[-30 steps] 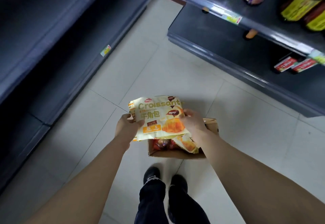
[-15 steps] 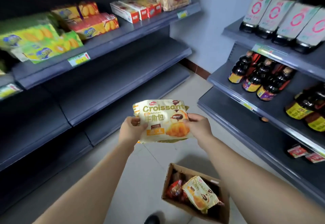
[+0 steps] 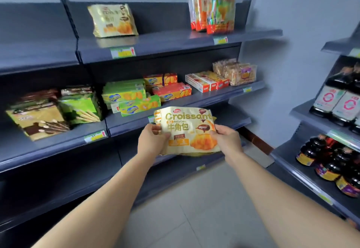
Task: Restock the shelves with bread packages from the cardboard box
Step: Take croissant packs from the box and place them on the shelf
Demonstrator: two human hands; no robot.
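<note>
Closest in, two bare forearms reach forward from the bottom corners. The left hand (image 3: 151,142) grips the left edge of a croissant pack (image 3: 187,131), thumb pressed on the printed front and fingers curled behind. The right hand (image 3: 228,140) grips the right edge the same way, thumb on the front and fingers tucked out of sight behind. The pack hangs between them in the air, front toward the camera and roughly upright, well above the pale tiled floor (image 3: 194,218). In this view its top edge overlaps the front lip of the middle shelf (image 3: 204,99).

Behind the hands, a lower shelf (image 3: 233,117) shows a bare grey surface. On the middle shelf lie green boxes (image 3: 124,94), red boxes (image 3: 173,92), white-and-red boxes (image 3: 206,82) and clear biscuit bags (image 3: 235,72) at the right end. Its left section holds brown and green stick boxes (image 3: 48,117).

Higher and farther, the top shelf (image 3: 175,41) carries a second croissant pack (image 3: 113,21), upright against the back panel, and tall orange bags (image 3: 212,12) near the right end.

On the right stands another rack (image 3: 303,171) with dark bottles (image 3: 331,162) and, above them, white-labelled bottles (image 3: 339,103).
</note>
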